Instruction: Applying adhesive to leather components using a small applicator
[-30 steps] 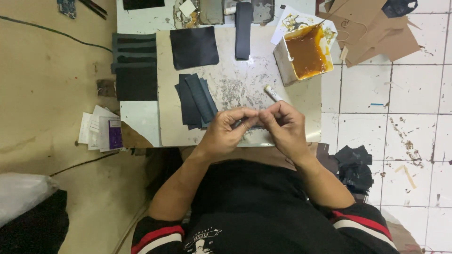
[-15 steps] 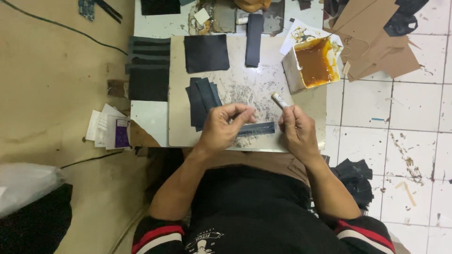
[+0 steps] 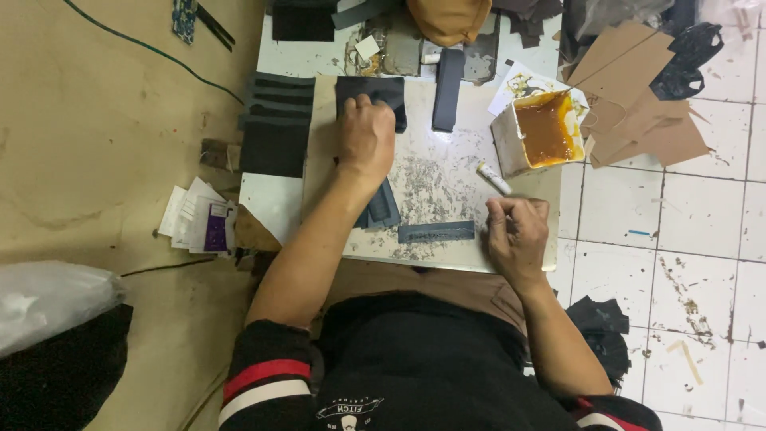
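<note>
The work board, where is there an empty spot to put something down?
On the work board, the scuffed middle is bare, between the left hand, the glue tub and the dark strip. The far edge, around the upright dark piece, is crowded with scraps.

Tan floor (image 3: 104, 144) left, stained white tiles (image 3: 678, 239) right.

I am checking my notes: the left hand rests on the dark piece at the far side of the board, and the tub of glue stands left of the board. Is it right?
Not quite. The head view shows the tub at the board's right side. The left hand does rest on the dark piece at the far side.
</note>
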